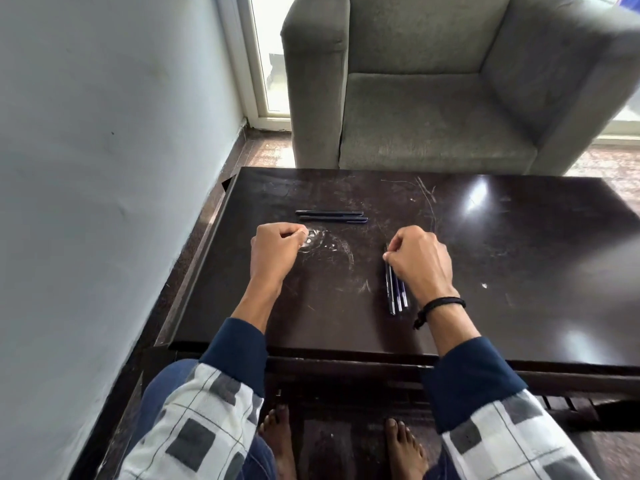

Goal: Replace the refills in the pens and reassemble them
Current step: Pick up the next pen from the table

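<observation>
Right now the right hand (420,263) is pinching the far end of the thin, light, bendy-looking refills (397,294) lying on the table (519,271) apart from two pens (330,216), probably best gripped mid-length, while the left hand (275,249) is curling its fingers, on what I cannot tell.

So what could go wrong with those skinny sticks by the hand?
1. The right hand seems to pinch only the far ends of the thin refills; loose ones might roll apart on the smooth table.
2. The two pens lie unheld beyond the left hand; a nudge could roll them away.
3. Both are dark like the table, so small parts may be hard to spot.
</observation>
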